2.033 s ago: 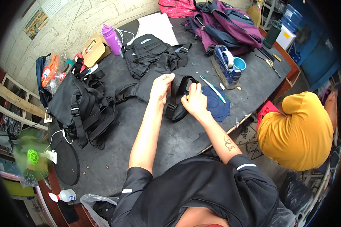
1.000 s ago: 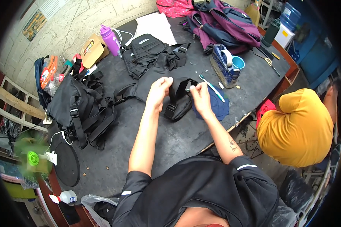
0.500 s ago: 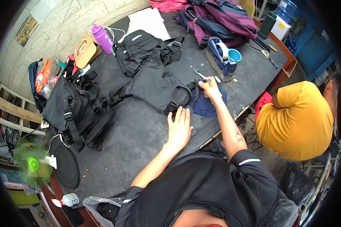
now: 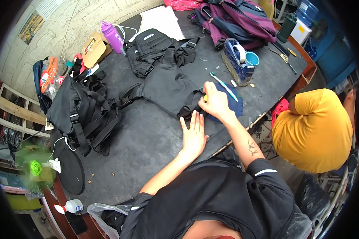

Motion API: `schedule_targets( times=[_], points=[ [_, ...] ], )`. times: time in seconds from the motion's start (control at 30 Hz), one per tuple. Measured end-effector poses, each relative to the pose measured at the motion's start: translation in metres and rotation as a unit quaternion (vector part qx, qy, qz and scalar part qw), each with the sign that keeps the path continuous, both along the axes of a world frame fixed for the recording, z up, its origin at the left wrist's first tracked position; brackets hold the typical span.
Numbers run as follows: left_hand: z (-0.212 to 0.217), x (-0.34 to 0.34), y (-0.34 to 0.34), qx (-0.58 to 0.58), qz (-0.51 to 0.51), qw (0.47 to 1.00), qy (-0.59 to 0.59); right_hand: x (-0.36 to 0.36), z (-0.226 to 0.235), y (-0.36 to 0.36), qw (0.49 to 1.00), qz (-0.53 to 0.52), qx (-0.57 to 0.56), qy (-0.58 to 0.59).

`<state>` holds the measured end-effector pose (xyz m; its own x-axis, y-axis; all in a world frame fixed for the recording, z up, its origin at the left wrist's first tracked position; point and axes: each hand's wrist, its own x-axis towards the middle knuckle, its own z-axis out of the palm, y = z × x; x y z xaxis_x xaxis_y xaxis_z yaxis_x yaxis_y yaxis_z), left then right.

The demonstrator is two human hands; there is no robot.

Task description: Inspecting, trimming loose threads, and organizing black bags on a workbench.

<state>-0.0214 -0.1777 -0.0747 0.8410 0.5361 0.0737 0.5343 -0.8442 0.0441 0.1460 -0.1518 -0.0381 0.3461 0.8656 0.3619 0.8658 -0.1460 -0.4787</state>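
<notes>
A black backpack [image 4: 163, 89] lies spread flat on the dark table, its straps and buckles toward me. My left hand [image 4: 194, 137] rests flat at its near edge, fingers stretched out beside a buckle. Just right of it, my right hand [image 4: 216, 102] is closed over the bag's strap end, pinching a small yellow thing [image 4: 205, 97] whose kind is mostly hidden by the fingers. Under and behind that hand lies a dark blue cloth [image 4: 236, 106]. A white and teal toothbrush [image 4: 224, 87] lies across the cloth.
Another black bag [image 4: 83, 111] stands at the left. Behind are a purple bottle [image 4: 112, 38], a cardboard box [image 4: 95, 49] and a maroon-navy backpack [image 4: 235, 22]. A blue holder [image 4: 237, 65] with tape and a cup stands at the right; scissors [image 4: 284, 57] lie beyond. A person in yellow [image 4: 313, 131] is close by.
My right hand has moved left and nearer, from beside the toothbrush to the bag's edge next to my left hand. The toothbrush now lies uncovered. My left hand stays almost in place.
</notes>
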Motion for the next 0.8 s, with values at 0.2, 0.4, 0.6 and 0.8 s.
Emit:
schedule_targets(
  times=[0.2, 0.4, 0.6, 0.8],
  points=[
    [0.0, -0.002, 0.0, -0.024, 0.012, 1.0, 0.003, -0.011, 0.016, 0.004, 0.979, 0.181, -0.026, 0.088],
    [0.002, -0.002, 0.001, -0.014, 0.006, 1.0, -0.009, 0.004, 0.024, -0.002, 0.988, 0.12, -0.053, 0.086],
    [0.009, -0.002, 0.002, -0.001, 0.01, 0.999, -0.035, 0.006, 0.009, 0.009, 0.984, 0.124, -0.008, 0.129],
    [0.025, -0.008, 0.026, 0.009, 0.016, 0.975, -0.219, 0.066, -0.008, -0.007, 0.918, -0.03, 0.157, 0.362]
  ],
)
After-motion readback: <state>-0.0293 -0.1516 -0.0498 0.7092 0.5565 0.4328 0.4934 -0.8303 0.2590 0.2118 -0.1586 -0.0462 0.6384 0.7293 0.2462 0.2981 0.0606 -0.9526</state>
